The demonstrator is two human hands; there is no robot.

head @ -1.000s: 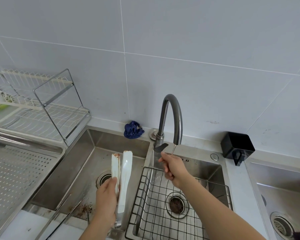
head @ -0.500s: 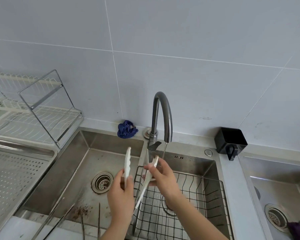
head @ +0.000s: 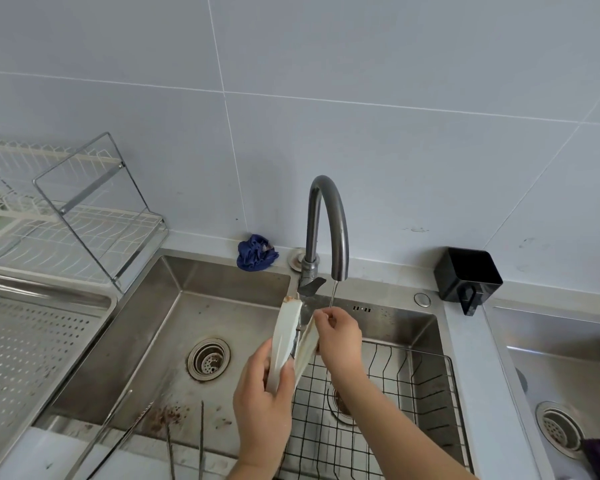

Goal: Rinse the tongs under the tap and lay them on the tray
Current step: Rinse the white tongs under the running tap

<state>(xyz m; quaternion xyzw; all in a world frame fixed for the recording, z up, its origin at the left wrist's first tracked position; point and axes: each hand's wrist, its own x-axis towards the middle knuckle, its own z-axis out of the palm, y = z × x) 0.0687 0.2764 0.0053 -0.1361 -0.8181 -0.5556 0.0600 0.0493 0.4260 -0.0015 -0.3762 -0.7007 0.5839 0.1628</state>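
At the centre of the frame the left hand [head: 262, 407] is gripping the white tongs [head: 286, 341] by their lower end, holding them upright over the divider between two steel basins. The right hand [head: 340, 336] is pinching the right blade near its tip — just under a thin stream of water that is running from the grey tap [head: 326, 230]. A perforated tray [head: 25, 344] is lying at the left edge, and a wire basket [head: 413, 386] is sitting in the right basin.
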